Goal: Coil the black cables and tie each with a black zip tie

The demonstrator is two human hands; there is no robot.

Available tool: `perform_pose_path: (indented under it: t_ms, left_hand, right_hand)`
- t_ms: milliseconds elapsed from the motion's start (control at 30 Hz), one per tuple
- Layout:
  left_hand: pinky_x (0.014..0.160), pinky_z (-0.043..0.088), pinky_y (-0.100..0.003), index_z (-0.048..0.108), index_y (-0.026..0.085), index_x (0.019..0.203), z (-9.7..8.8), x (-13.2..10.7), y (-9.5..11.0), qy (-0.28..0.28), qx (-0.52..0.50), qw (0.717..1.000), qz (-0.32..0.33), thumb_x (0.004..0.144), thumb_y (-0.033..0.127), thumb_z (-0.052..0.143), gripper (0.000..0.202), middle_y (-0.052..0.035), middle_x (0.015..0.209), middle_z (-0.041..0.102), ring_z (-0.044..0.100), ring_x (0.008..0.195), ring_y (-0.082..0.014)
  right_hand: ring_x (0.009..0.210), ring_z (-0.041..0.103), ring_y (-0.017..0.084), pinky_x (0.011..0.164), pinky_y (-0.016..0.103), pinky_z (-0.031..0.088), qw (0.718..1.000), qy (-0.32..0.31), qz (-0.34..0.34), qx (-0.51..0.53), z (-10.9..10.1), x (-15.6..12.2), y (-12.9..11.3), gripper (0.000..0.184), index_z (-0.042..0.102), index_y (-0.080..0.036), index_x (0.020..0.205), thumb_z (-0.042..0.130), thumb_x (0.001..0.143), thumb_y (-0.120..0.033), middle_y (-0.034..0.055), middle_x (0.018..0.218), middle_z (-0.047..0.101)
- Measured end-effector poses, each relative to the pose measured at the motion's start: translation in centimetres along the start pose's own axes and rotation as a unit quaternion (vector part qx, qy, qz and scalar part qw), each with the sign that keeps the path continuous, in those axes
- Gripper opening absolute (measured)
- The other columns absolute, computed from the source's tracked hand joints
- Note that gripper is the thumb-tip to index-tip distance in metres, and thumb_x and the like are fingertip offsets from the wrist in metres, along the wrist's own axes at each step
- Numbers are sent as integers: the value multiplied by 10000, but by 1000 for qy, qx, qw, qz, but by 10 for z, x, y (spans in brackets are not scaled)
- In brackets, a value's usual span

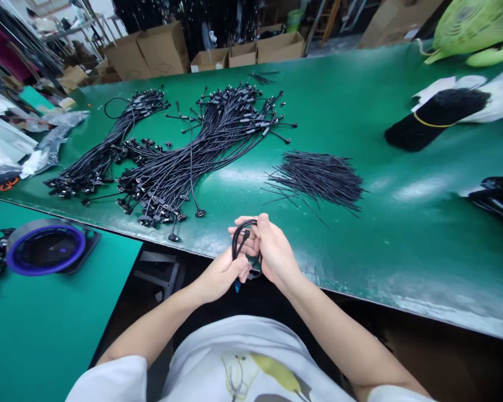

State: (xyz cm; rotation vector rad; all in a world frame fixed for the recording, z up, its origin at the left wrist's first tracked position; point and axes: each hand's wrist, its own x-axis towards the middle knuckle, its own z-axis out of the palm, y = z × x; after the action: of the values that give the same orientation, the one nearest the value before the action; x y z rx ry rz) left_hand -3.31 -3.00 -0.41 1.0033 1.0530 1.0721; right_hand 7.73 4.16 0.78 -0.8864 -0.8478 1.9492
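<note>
Left hand [222,273] and right hand [276,251] grasp a looped black rubbery cable [235,245] near the heaped thin black strips [324,178]; slack fingers could let it uncoil.

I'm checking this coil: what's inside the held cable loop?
A black connector shows inside the cable loop, fingers of the right hand behind it. The left hand partly covers the bottom, hiding what lies there.

Yellow-green fan [471,25], cardboard boxes [165,49] behind, purple-rimmed round object [44,271] at left
</note>
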Motion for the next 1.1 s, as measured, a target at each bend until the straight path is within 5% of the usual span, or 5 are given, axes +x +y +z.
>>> perform_pose_path:
  t_ms: [300, 467, 733, 967, 1100]
  left_hand:
    - [801, 446, -295, 628, 155, 944, -1, 2, 1, 45, -75, 995, -39, 833, 517, 630, 379, -15, 768, 605, 556, 743, -136]
    - [933, 429, -370, 609, 201, 1148, 5, -1, 7, 39, -174, 975, -132, 811, 488, 678, 448, -92, 1128, 667, 603, 1070, -227]
    - [967, 465, -406, 486, 265, 1279, 34, 1, 9, 70, -206, 964, -149, 820, 307, 679, 500, -89, 1403, 470, 487, 1249, -251]
    - [845, 543, -407, 493, 245, 1286, 11, -3, 21, -105, -135, 970, -175, 838, 279, 656, 477, -75, 1078, 562, 543, 1002, -190]
    - [854, 547, -443, 608, 186, 1088, 4, -3, 27, -92, -143, 965, -201, 866, 353, 621, 278, -80, 1040, 566, 537, 1019, -207]
  right_hand:
    - [608, 622, 101, 413, 167, 443, 994, -73, -37, -73, 6, -14, -12, 474, 609, -198, 955, 601, 803, -647, 60, 1034, 683]
    - [789, 682, 146, 595, 212, 555, 997, -12, -54, -44, 9, -7, -8, 451, 497, -195, 809, 644, 784, -620, 27, 939, 675]
    - [718, 679, 141, 413, 142, 446, 994, 55, -56, -78, 5, 3, 1, 509, 498, -197, 801, 623, 746, -687, 17, 884, 652]
    - [511, 612, 126, 405, 197, 480, 994, -10, 89, -66, -10, 3, -15, 526, 521, -189, 818, 615, 749, -702, 6, 662, 625]
    - [769, 695, 181, 446, 194, 510, 995, -75, 65, -23, -15, -3, -20, 462, 457, -217, 893, 713, 739, -569, 37, 942, 685]
